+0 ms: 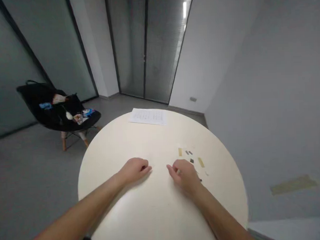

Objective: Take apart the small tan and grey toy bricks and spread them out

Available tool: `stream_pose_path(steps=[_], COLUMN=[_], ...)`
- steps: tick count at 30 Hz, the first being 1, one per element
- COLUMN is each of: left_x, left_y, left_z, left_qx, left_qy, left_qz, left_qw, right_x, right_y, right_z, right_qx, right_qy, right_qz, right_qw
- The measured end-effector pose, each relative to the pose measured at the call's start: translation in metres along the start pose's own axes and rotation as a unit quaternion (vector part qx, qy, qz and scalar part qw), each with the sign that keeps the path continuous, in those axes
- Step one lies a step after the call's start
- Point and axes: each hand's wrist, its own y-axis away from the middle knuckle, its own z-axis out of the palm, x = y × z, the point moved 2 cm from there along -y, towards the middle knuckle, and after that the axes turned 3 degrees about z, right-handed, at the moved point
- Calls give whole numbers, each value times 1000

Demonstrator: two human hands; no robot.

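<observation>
just beside the right hand point(185, 175) lie strips point(201, 162) and dark bits point(192, 161).

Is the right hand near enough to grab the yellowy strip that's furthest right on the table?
Probably yes. The right hand is close by the yellowy strip. Small dark bits lie around there, but nothing tall seems to block the way.
</observation>
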Motion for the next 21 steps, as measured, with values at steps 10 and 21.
stream_pose_path(steps=[10, 21], left_x=[11, 24], left_y=[-34, -66], left_z=[-8, 37], left_qx=[-53, 134], left_qy=[50, 48], left_qz=[63, 77], left_qw=[995, 987], right_x=[87, 87], right_y=[49, 46], right_z=[-49, 4], right_qx=[-24, -127], right_qy=[62, 182], right_qz=[95, 204], right_qw=[993, 953])
